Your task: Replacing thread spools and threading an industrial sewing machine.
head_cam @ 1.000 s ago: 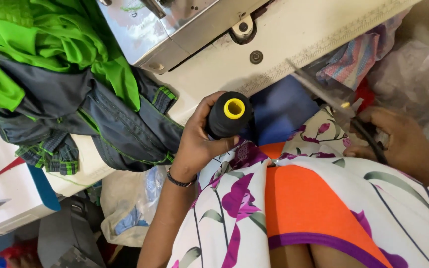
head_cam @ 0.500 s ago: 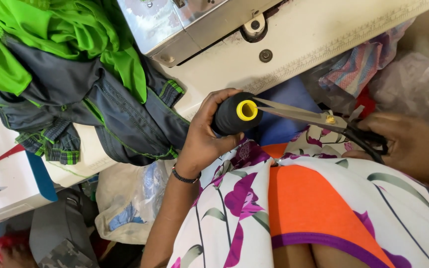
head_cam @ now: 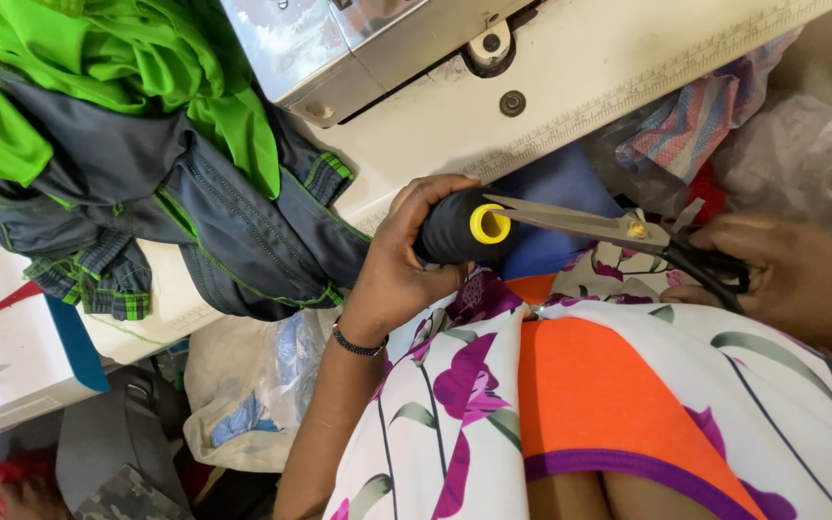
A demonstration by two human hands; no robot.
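left hand (head_cam: 399, 274) grips black thread spool (head_cam: 455, 229) | right hand (head_cam: 792, 274) clasps scissors (head_cam: 618, 231), tips at spool's yellow core | keep spool steady, blades shallow

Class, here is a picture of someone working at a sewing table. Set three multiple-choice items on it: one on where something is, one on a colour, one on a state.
1. Where do the tips of the scissors point?
A. at the yellow end of the thread spool
B. into the green cloth
C. at the floor

2. What colour is the bunched cloth at the top left of the table?
A. red
B. bright green
C. white

3. How is the spool held?
A. it lies free on the table
B. it hangs from the machine
C. the left hand grips it

Answers: 1 A, the blades reach the yellow core. 2 B, it is bright green over dark grey. 3 C, fingers wrap round the spool while the right hand holds the scissor handles.
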